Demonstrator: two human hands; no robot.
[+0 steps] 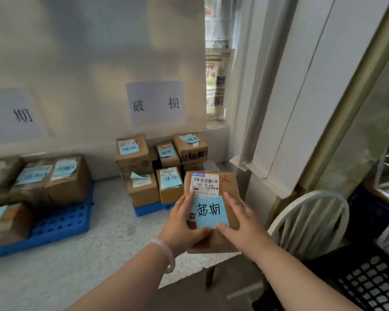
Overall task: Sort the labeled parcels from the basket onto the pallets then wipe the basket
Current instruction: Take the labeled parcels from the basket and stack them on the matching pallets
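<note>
Now both hands, left hand [182, 225] & right hand [240, 223], grip parcel [230, 187] w/ blue note [209, 212].

Blue pallets [61, 223] x2, wall signs [155, 103] x2, held pcl [230, 187] x1, chair [308, 221] x1, basket [368, 281] x1.

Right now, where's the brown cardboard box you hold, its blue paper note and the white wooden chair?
brown cardboard box [230, 191]: head view, upper face.
blue paper note [209, 213]: head view, middle.
white wooden chair [321, 194]: head view, backrest rim.
</note>
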